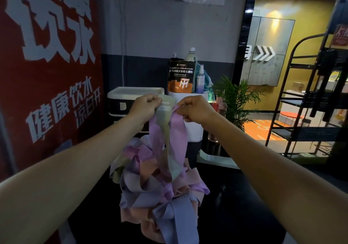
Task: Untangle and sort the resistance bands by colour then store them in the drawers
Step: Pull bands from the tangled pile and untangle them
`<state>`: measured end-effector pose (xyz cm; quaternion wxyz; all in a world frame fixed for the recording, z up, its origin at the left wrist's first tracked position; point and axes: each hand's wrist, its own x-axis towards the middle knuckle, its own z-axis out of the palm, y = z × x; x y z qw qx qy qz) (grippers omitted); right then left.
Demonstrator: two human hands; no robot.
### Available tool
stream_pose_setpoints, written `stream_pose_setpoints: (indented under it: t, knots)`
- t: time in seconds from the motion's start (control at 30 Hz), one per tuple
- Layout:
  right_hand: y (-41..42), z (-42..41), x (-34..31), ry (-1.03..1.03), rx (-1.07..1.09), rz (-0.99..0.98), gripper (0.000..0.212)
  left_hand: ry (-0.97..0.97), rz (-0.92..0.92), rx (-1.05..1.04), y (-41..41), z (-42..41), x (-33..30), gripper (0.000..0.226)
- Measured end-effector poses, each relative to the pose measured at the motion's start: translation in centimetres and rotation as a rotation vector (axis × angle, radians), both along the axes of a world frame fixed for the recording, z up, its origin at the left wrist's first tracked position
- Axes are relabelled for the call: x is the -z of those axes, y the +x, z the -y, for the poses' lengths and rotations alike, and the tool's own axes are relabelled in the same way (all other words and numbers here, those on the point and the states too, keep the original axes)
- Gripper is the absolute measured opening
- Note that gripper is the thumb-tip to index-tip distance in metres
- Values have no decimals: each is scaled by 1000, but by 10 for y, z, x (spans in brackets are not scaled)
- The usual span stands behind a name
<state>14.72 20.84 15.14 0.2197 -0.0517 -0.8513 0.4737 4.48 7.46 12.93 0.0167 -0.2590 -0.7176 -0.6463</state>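
Head view, nearest first: the tangled pile of bands [160,191] sits on the dark counter [244,196]. From it a green band [166,111] and a lilac band [179,128] rise together. The left hand [145,106] pinches the green one; the right hand [195,110] pinches the lilac one. Pulling harder could drag the whole knot off the counter's near edge, since the strands look threaded through it. Behind, the drawers [120,108] and a white bin [194,130] carrying a spray bottle [200,77] crowd the far side; open room lies rightward.
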Motion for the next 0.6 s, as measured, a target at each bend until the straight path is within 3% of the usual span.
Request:
stream_pose_setpoints:
  t: [0.23, 0.47, 0.6]
  knots:
    - [7, -25, -10, -149, 184, -152, 20, 226, 186, -60, -18, 13, -21, 20]
    - [13, -49, -24, -285, 305, -248, 15, 124, 70, -240, -36, 25, -35, 21]
    - [13, -53, -27, -362, 301, -258, 13, 152, 96, -217, -36, 16, -30, 22]
